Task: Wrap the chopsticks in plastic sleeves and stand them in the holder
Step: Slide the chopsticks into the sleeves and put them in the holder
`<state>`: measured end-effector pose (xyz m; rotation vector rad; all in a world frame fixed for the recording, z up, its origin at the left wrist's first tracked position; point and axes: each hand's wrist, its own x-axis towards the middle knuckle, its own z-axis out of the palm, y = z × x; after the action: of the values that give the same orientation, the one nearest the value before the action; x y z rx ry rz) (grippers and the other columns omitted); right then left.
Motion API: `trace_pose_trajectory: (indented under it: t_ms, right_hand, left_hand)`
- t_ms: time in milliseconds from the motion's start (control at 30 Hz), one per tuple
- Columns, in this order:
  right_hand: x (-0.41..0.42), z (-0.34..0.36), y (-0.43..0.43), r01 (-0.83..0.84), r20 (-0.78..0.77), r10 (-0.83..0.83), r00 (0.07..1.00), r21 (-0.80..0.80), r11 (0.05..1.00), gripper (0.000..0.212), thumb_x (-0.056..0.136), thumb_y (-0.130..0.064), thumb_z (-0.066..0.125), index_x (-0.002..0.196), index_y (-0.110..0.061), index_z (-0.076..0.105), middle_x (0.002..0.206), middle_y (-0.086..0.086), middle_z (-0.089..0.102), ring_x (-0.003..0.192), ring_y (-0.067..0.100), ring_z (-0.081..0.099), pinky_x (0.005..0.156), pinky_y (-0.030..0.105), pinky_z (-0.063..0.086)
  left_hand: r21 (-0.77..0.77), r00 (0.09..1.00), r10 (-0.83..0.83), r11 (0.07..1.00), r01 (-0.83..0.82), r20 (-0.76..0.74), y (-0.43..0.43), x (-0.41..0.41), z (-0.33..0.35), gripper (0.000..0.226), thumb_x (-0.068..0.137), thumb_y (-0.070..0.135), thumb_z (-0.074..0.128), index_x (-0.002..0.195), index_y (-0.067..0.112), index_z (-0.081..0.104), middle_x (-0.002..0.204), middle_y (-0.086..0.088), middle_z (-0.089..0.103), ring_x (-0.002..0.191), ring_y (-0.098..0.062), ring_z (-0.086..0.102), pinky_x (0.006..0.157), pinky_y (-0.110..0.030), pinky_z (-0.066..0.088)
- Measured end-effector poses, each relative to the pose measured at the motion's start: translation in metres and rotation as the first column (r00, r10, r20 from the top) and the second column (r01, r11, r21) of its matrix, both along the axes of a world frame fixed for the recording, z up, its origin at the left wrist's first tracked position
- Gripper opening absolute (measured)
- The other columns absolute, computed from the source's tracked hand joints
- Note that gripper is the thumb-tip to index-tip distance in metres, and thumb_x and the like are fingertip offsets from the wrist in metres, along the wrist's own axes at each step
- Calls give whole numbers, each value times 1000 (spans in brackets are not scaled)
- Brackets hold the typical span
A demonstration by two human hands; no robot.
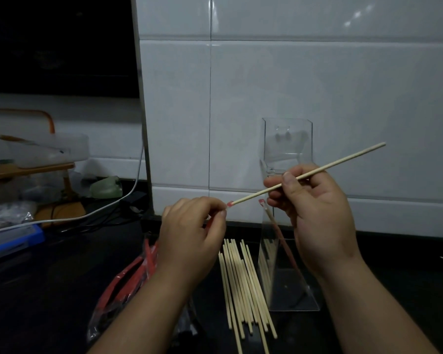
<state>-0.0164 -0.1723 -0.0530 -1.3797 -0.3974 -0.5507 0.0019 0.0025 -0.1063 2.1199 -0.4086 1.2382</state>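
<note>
Above the dark tabletop, the right hand grips a bare chopstick, its tip at the red-edged sleeve mouth pinched by the left hand. Best aligned, then slid in slowly. The clear holder stands just behind.

My left hand and right hand are bare, and so are my left forearm and right forearm, right to the bottom edge of the view. My right thumbnail is broad and cut short.
</note>
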Motion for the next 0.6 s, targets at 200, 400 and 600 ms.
trace_pose_trajectory:
  t_ms: [200, 400, 600]
  right_hand:
    - [-3, 0, 2, -16, -25, 13, 1000, -109, 994, 6, 93, -11, 59, 95, -11, 64, 90, 4, 74, 83, 16, 71, 70, 21, 57]
    - [-3, 1, 0, -34, -33, 31, 999, -115, 993, 5, 91, -12, 62, 92, -14, 66, 89, 5, 74, 82, 17, 71, 70, 22, 57]
    - [4, 1, -2, 57, -18, -56, 998, 93, 994, 6, 98, -23, 56, 97, -24, 61, 90, -1, 64, 72, 10, 60, 65, 27, 52]
  left_hand:
    - [58, 1000, -18, 998, 17, 25, -1, 1, 0, 23, 91, 42, 52, 95, 28, 70, 83, 20, 62, 79, -5, 54, 71, -33, 40]
    - [108, 999, 11, 994, -17, 51, 0, 2, 0, 24, 92, 43, 52, 95, 27, 70, 87, 12, 63, 83, -13, 54, 71, -35, 39]
    - [144, 989, 107, 982, -121, 100, 3, 3, 1, 16, 90, 37, 55, 88, 28, 67, 85, 13, 62, 84, -13, 49, 69, -29, 21]
